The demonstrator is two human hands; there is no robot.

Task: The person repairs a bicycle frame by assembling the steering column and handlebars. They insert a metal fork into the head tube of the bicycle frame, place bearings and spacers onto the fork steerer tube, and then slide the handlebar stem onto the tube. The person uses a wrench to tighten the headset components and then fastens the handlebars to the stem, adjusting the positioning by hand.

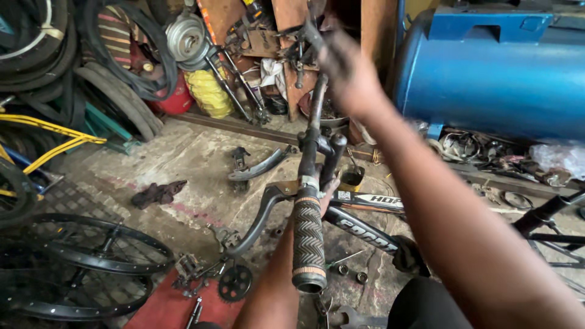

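A black bicycle handlebar points away from me, its near end covered by a ribbed black and orange grip. My left hand is mostly hidden behind the bar just past the grip and seems closed around it; the forearm rises from the bottom edge. My right hand, blurred and grimy, is closed on the bar's far end. A curved black brake lever sticks out to the left. The black bicycle frame lies on the floor beneath.
A large blue tank fills the upper right. Two black wheels lie at lower left, with tyres stacked above. A sprocket, a pedal, a rag, small nuts and a wrench lie on the dirty floor.
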